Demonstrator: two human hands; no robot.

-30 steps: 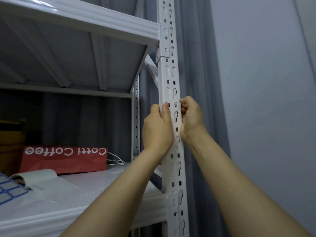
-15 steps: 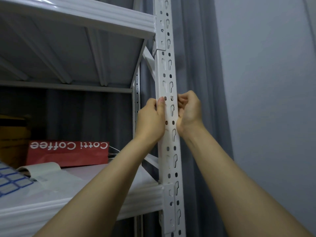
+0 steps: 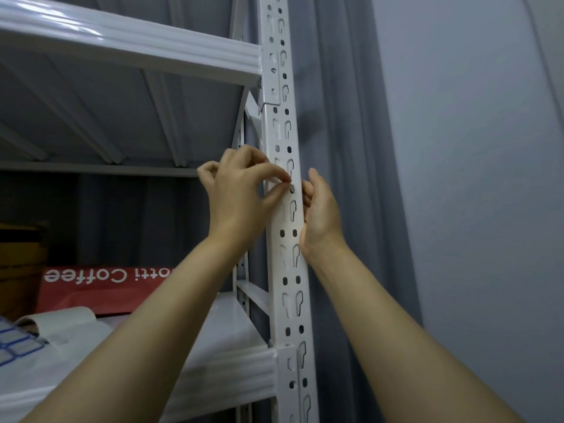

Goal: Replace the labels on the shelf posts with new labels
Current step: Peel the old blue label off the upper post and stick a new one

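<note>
Left hand [image 3: 241, 196] pinches a barely visible label [image 3: 288, 187] on the shelf post [image 3: 277, 328] front, right hand [image 3: 322, 218] rests open-fingered against the post's right edge; replacement here appears under way, not finished.

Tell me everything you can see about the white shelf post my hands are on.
The shelf post is a white upright that looks like painted metal, vertical at the rack's front right corner before a grey curtain. Its face carries two columns of keyhole slots alternating with pairs of round holes. An upper beam and a lower beam join it through bracket plates. The left hand pinches what looks like a label edge on its face; the right hand rests against its right edge.
</note>
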